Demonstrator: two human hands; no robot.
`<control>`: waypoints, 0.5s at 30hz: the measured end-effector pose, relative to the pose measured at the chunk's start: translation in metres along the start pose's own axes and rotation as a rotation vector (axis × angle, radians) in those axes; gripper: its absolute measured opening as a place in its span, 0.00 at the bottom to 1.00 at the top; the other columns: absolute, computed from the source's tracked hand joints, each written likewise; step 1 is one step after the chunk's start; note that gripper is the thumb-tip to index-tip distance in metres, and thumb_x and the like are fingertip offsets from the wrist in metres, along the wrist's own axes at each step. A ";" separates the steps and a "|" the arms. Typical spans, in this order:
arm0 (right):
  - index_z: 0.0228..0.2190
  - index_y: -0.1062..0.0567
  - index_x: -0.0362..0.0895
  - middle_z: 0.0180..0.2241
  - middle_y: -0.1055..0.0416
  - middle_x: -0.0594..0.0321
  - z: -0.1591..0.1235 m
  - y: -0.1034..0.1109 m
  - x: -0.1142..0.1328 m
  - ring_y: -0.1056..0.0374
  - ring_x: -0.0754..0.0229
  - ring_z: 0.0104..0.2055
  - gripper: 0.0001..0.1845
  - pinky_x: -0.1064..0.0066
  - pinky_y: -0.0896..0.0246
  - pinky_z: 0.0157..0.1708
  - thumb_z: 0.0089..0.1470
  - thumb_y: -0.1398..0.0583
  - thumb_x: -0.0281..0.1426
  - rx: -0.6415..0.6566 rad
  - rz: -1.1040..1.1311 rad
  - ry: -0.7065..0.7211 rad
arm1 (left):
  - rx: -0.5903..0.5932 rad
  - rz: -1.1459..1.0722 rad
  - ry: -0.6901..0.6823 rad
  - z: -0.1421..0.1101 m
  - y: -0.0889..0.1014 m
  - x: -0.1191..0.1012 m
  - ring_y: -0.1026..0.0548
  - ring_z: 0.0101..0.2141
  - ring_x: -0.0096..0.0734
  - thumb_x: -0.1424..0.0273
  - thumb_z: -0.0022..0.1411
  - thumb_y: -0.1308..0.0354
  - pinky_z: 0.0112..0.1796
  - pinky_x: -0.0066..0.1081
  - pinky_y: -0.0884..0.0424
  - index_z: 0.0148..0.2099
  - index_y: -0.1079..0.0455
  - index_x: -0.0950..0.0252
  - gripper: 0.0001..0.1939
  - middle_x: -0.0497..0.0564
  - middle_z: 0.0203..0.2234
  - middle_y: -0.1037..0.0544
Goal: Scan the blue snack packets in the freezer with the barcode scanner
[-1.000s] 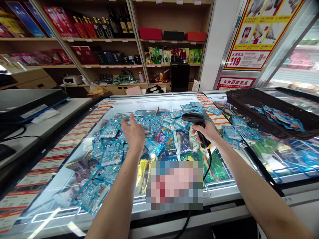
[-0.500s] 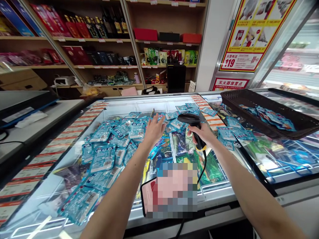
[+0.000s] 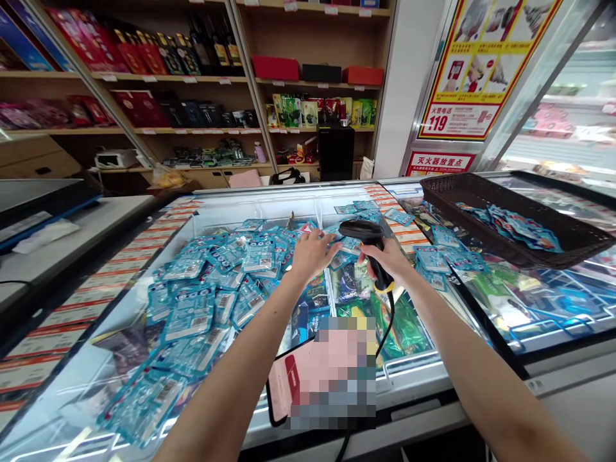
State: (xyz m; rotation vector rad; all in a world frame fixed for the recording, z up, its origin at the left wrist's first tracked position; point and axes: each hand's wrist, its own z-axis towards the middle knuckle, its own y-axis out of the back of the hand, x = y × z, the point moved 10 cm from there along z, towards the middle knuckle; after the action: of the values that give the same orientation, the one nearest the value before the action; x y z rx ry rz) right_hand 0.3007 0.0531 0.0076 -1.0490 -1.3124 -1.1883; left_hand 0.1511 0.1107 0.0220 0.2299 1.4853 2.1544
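My left hand [image 3: 312, 253] lies with its fingers spread on light-blue foil packets at the right end of the heap [image 3: 202, 289], just beside the scanner. My right hand [image 3: 387, 260] grips the handle of a black handheld barcode scanner [image 3: 360, 232], which has a yellow collar and a black cable [image 3: 389, 327] hanging down. The scanner's head points to the left, above the packets. A phone [image 3: 283, 388] lies below my hands, and a pixelated patch hides most of it.
The packets fill a glass-topped chest freezer [image 3: 269, 199] with green and dark bags in its right part. A dark wicker basket [image 3: 510, 218] holding blue packets stands at the right. A counter [image 3: 62, 224] is at the left, and stocked shelves [image 3: 312, 77] stand behind.
My left hand has slid right across the packets and now sits close to the scanner. The view has drifted slightly, and more of the phone shows at the bottom.
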 end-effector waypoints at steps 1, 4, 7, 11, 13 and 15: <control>0.28 0.28 0.41 0.22 0.27 0.59 0.000 -0.001 -0.001 0.35 0.64 0.14 0.14 0.73 0.41 0.13 0.50 0.41 0.41 0.002 0.009 0.002 | -0.026 -0.029 0.006 0.001 0.004 0.000 0.35 0.52 0.47 0.51 0.65 0.61 0.50 0.44 0.39 0.51 0.30 0.57 0.26 0.57 0.49 0.31; 0.30 0.29 0.41 0.26 0.25 0.58 0.001 -0.002 -0.001 0.35 0.64 0.14 0.14 0.73 0.41 0.13 0.50 0.41 0.41 0.010 0.024 0.009 | -0.092 -0.136 0.020 0.007 0.008 0.004 0.36 0.54 0.44 0.54 0.66 0.61 0.52 0.40 0.40 0.46 0.29 0.62 0.25 0.58 0.51 0.32; 0.30 0.30 0.42 0.27 0.26 0.59 0.001 -0.002 0.001 0.35 0.65 0.14 0.14 0.73 0.41 0.13 0.50 0.41 0.41 0.006 0.015 0.019 | -0.072 -0.250 0.084 0.016 -0.006 0.017 0.33 0.52 0.41 0.56 0.66 0.58 0.49 0.38 0.36 0.53 0.35 0.64 0.23 0.59 0.50 0.30; 0.28 0.31 0.42 0.25 0.27 0.60 0.001 -0.002 0.001 0.36 0.66 0.13 0.14 0.73 0.42 0.13 0.50 0.42 0.41 0.011 0.000 0.005 | 0.004 -0.262 0.122 0.028 -0.026 0.028 0.32 0.52 0.43 0.58 0.63 0.51 0.48 0.39 0.36 0.62 0.46 0.65 0.29 0.60 0.50 0.29; 0.28 0.31 0.42 0.25 0.27 0.60 0.001 -0.003 0.000 0.36 0.65 0.13 0.14 0.73 0.42 0.13 0.50 0.42 0.41 0.016 -0.008 -0.004 | 0.070 -0.254 0.118 0.033 -0.034 0.029 0.32 0.51 0.45 0.60 0.61 0.48 0.48 0.39 0.36 0.63 0.47 0.66 0.31 0.61 0.49 0.29; 0.28 0.30 0.41 0.26 0.26 0.58 0.001 -0.002 -0.001 0.36 0.65 0.14 0.14 0.73 0.41 0.13 0.50 0.42 0.41 0.017 -0.013 -0.006 | 0.075 -0.240 0.127 0.037 -0.031 0.030 0.32 0.51 0.47 0.62 0.57 0.43 0.48 0.39 0.36 0.62 0.45 0.68 0.33 0.63 0.50 0.32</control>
State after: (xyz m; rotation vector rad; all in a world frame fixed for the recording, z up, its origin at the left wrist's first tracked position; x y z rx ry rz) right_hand 0.2983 0.0540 0.0067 -1.0340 -1.3336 -1.1822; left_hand 0.1504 0.1647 0.0038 -0.0588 1.5789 1.9549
